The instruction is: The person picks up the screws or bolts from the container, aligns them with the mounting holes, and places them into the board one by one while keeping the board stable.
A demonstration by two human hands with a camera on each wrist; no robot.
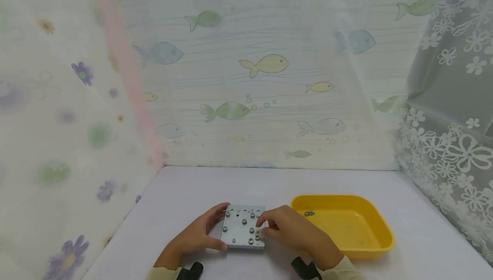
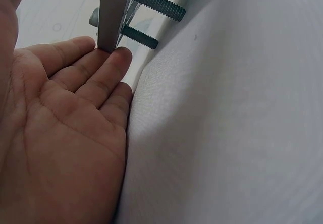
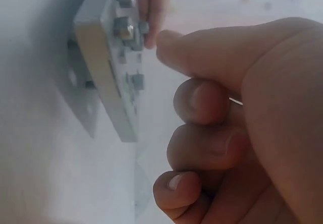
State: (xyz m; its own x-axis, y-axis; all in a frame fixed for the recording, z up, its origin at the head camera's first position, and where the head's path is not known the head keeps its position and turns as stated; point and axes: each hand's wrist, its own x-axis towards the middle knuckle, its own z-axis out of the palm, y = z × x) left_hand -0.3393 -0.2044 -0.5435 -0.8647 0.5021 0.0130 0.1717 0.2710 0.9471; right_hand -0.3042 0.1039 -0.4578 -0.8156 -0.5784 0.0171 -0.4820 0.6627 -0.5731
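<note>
A square silver metal plate (image 1: pixel 239 233) lies between my hands, with several hex socket screws (image 1: pixel 244 221) in its top. Threaded screw shanks (image 2: pixel 159 4) stick out below it, and the right wrist view shows a gap under the plate. My left hand (image 1: pixel 198 233) grips the left side, thumb at the near edge and fingers by the far left corner. At the right edge, my right hand (image 1: pixel 294 230) has thumb and index finger close to the screw heads (image 3: pixel 124 28); the other fingers are curled. I cannot tell whether it pinches a screw, since the index fingertip is hidden in the right wrist view.
A yellow tray (image 1: pixel 385 243) stands just right of my right hand, with small loose screws (image 1: pixel 309 213) at its far left. White cloth covers the table (image 1: pixel 185 190). Curtains printed with fish and flowers (image 1: pixel 269 134) hang behind and at both sides.
</note>
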